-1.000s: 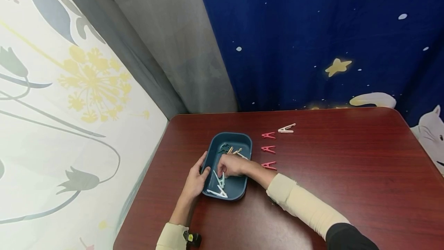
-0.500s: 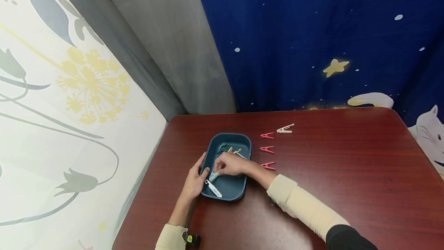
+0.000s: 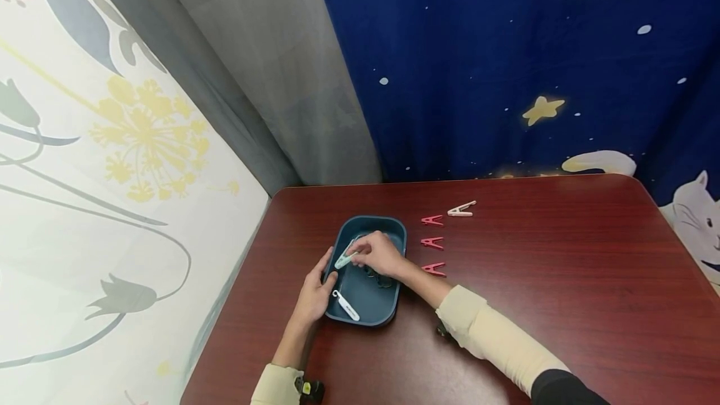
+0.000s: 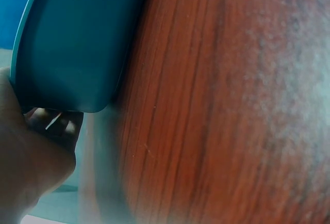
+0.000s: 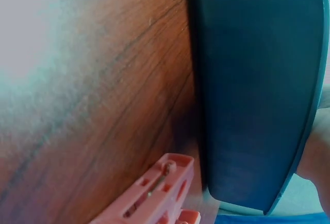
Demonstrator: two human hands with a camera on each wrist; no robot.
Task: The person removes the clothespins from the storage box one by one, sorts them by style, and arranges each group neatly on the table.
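Observation:
My left hand [image 3: 315,292] grips the left wall of a dark blue plastic tray [image 3: 374,217], with the thumb at its rim. In the left wrist view that hand [image 4: 31,157] is against the tray wall [image 4: 67,43]. Over the tray, my right hand [image 3: 380,254] pinches a pale green clothespin [image 3: 344,260]. A white clothespin [image 3: 345,305] with a hooked end lies near the tray's front left. Small dark pieces [image 3: 382,279] show under the right hand, their kind unclear. The right hand hides much of the tray's far part.
Right of the tray, three red clothespins [image 3: 432,242] lie in a column on the brown table [image 3: 540,255]. A larger whitish clothespin [image 3: 462,209] lies beside the farthest one. In the right wrist view a red clothespin [image 5: 160,188] appears close to the tray.
My right hand has taken hold of the pale green clothespin and moved it toward the tray's far end. The white clothespin has shifted and turned. My left hand stays at the tray.

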